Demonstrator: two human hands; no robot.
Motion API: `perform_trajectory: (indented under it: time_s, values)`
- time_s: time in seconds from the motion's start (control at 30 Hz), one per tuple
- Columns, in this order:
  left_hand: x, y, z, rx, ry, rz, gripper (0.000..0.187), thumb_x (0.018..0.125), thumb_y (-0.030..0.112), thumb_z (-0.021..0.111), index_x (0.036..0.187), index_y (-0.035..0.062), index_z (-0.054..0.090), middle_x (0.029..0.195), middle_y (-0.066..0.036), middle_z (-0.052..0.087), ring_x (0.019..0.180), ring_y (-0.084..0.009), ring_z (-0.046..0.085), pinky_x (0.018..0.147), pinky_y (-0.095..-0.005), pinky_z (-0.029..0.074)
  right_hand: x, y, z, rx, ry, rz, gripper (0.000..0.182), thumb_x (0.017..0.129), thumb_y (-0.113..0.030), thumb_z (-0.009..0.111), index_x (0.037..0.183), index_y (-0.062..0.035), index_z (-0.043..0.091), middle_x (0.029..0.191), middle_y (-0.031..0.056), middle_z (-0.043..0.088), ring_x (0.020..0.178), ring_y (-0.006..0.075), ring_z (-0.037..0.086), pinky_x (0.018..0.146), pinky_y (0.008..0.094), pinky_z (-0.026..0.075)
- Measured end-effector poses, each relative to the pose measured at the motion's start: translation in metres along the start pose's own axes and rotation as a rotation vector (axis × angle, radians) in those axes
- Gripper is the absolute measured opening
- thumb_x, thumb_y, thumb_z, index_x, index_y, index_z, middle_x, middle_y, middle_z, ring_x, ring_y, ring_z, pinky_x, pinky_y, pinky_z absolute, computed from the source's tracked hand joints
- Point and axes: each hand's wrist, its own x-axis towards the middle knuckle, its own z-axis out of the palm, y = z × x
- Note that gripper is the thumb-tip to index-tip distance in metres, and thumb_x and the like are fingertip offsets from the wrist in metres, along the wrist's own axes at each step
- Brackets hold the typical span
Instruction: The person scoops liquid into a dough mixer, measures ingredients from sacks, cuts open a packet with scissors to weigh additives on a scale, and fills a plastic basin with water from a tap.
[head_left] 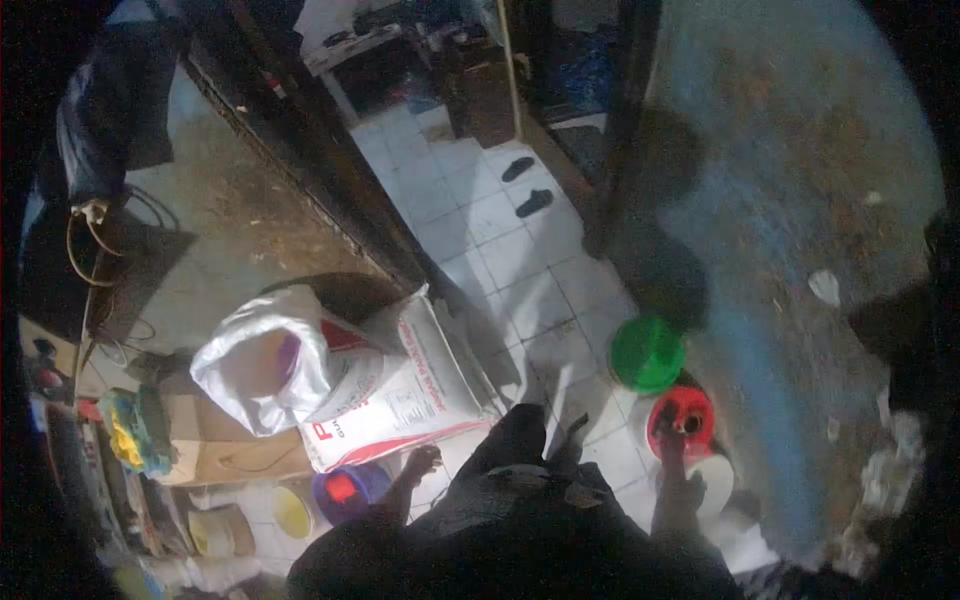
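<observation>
My right hand (684, 428) reaches down over a red container (662, 425) at the lower right; its fingers are dark and hard to make out, beside a small round brownish thing. A green container (648, 355) stands just beyond the red one, and a whitish round container (713, 484) is close to my right wrist. My left hand (422, 461) hangs near the lower middle with its fingers partly curled, between my dark clothing and a purple container (368, 487) that has a red item (341, 487) in it. What it may hold is too small to tell.
Left of centre, an open white sack (310, 375) stands beside a full printed sack (425, 370). A cardboard box (235, 440), a yellow container (292, 511) and a yellow-green bundle (140, 430) are farther left. Dark slippers (534, 203) lie in the doorway.
</observation>
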Motion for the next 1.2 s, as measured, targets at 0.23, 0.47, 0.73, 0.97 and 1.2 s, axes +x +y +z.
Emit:
perform_trajectory:
  time_s: [0.23,0.47,0.73,0.97,1.2]
  values:
    - [0.066,0.084,0.032,0.017,-0.2,0.25,0.03,0.09,0.024,0.062,0.113,0.005,0.062,0.099,-0.008,0.068,0.083,-0.0195,0.068,0.069,-0.0336,0.055,0.248,-0.071,0.122,1.451,0.046,0.26,0.024,0.094,-0.03,0.049,0.107,-0.0146,0.062,0.083,0.0027,0.062,0.064,0.0179,0.057,0.053,0.0344,0.046]
    - [0.138,0.284,0.067,-0.037,0.084,0.481,0.037,0.094,0.021,0.054,0.127,0.0059,0.054,0.112,-0.009,0.065,0.091,-0.0214,0.065,0.074,-0.0321,0.051,0.383,-0.063,0.026,1.792,-0.789,0.14,0.025,0.093,-0.028,0.053,0.109,-0.0103,0.062,0.095,0.0056,0.061,0.078,0.018,0.058,0.067,0.0358,0.047]
    - [0.165,0.342,0.094,-0.365,0.365,0.452,0.042,0.098,0.037,0.045,0.126,0.0073,0.056,0.11,-0.007,0.066,0.095,-0.0187,0.064,0.077,-0.034,0.048,0.578,-0.091,0.03,1.808,-0.946,-0.082,0.021,0.089,-0.023,0.063,0.099,-0.0051,0.067,0.091,0.0072,0.066,0.078,0.0167,0.063,0.07,0.0341,0.051]
    - [0.164,0.278,0.166,-0.446,0.485,0.072,0.032,0.097,0.024,0.049,0.12,0.0039,0.058,0.1,-0.013,0.068,0.085,-0.0265,0.068,0.059,-0.0357,0.056,0.83,-0.104,-0.008,1.66,-0.189,-0.885,0.031,0.089,-0.022,0.062,0.115,-0.005,0.061,0.098,0.0099,0.069,0.086,0.0205,0.066,0.079,0.0371,0.052]
    - [0.193,0.284,0.216,-0.649,0.551,0.107,0.03,0.098,0.026,0.046,0.115,0.0048,0.059,0.095,-0.011,0.067,0.085,-0.0237,0.066,0.066,-0.0337,0.055,1.003,-0.149,-0.151,2.341,-0.961,-0.287,0.035,0.088,-0.024,0.069,0.116,-0.0037,0.062,0.09,0.005,0.067,0.078,0.0163,0.064,0.072,0.0317,0.054]
